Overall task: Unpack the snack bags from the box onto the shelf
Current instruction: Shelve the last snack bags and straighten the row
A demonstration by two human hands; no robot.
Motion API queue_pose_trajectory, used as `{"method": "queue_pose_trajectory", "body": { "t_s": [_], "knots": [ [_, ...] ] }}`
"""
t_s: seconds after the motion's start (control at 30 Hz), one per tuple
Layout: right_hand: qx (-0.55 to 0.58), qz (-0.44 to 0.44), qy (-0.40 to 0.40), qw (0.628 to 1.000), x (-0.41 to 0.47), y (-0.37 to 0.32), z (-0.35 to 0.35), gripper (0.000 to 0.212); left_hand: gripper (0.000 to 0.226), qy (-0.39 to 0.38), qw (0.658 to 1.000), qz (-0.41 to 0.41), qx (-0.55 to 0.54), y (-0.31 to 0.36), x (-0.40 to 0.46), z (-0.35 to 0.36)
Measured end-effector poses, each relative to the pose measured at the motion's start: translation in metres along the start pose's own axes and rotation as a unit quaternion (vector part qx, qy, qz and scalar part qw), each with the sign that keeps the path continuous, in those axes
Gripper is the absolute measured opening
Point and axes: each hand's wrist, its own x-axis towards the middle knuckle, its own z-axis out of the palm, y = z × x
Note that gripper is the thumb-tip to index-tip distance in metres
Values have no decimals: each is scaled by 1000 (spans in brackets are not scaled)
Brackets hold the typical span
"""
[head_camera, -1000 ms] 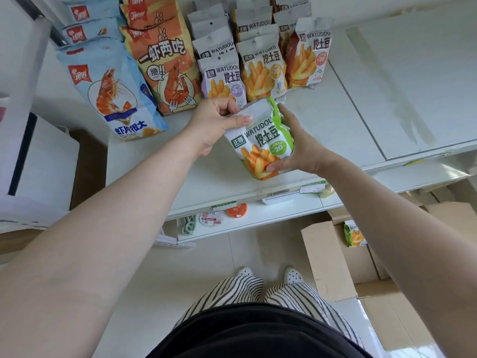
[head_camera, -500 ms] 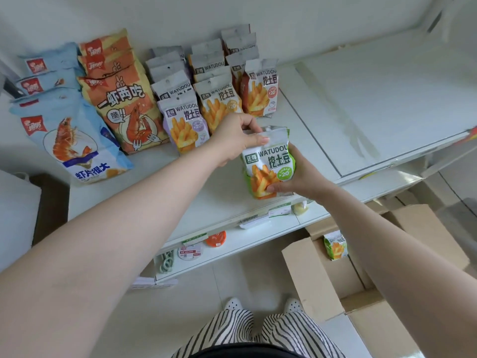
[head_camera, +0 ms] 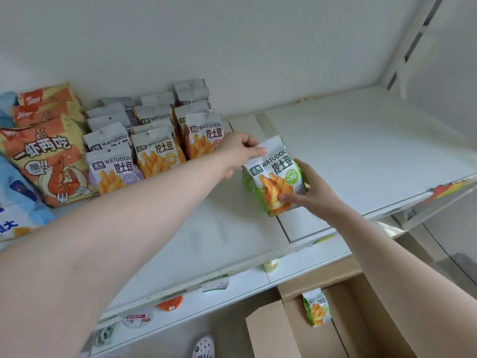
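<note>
White shelf (head_camera: 348, 156) with a plain wall behind, rows of snack bags (head_camera: 154, 148) already lined up at the left. The person has a green fries bag (head_camera: 275, 174) just right of those rows, over the shelf, long axis leaning back, top edge pointing up-left. Left hand (head_camera: 238, 151) pinches its top, right hand (head_camera: 309, 192) grips the bottom. Versus a second ago, the bag sits further back and right. Another green bag (head_camera: 317, 310) is in the cardboard box (head_camera: 271, 332) below.
</note>
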Motion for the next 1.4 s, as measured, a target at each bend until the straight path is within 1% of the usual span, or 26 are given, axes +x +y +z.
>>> {"method": "queue_pose_trajectory", "body": {
  "t_s": [0.07,0.13,0.17,0.2,0.27,0.33,0.4,0.53,0.63,0.7,0.8,0.83,0.93,1.07,1.13,1.3,1.4],
  "knots": [
    [-29,-21,-3,999,18,17,5,115,19,-8,997,42,71,-8,22,5],
    [-17,-36,-2,999,33,33,17,117,14,-31,977,118,176,-8,39,3],
    [-6,-48,6,999,41,40,24,117,13,-50,955,161,242,-4,47,1],
    [7,-58,17,998,49,45,30,115,13,-67,926,196,315,1,54,-2],
    [41,-71,38,996,65,51,39,109,14,-83,871,241,420,13,70,-7],
    [55,-81,62,993,83,53,41,104,12,-90,845,253,463,21,88,-9],
    [58,-89,69,992,103,52,34,101,11,-91,834,256,480,29,109,-11],
    [52,-99,82,990,149,49,18,90,16,-78,829,253,492,40,152,-17],
    [28,-104,71,992,182,43,16,82,20,-70,827,240,504,42,182,-28],
    [9,-103,68,992,205,38,20,86,23,-62,828,232,508,41,202,-37],
    [-8,-100,70,992,240,29,29,99,25,-42,830,210,515,40,228,-55],
    [-10,-103,72,992,252,25,31,98,23,-37,830,205,518,39,236,-60],
    [-25,-115,81,990,282,18,41,82,22,-15,821,198,535,34,258,-72],
    [-18,-129,73,989,308,11,59,72,26,19,806,188,561,26,273,-86],
    [-13,-136,72,988,317,10,67,73,27,29,804,181,566,24,276,-93],
    [-23,-160,78,984,324,12,70,77,26,37,817,185,545,16,283,-105],
    [-32,-181,80,980,321,14,69,76,32,42,840,189,507,12,284,-109]
  ]
}}
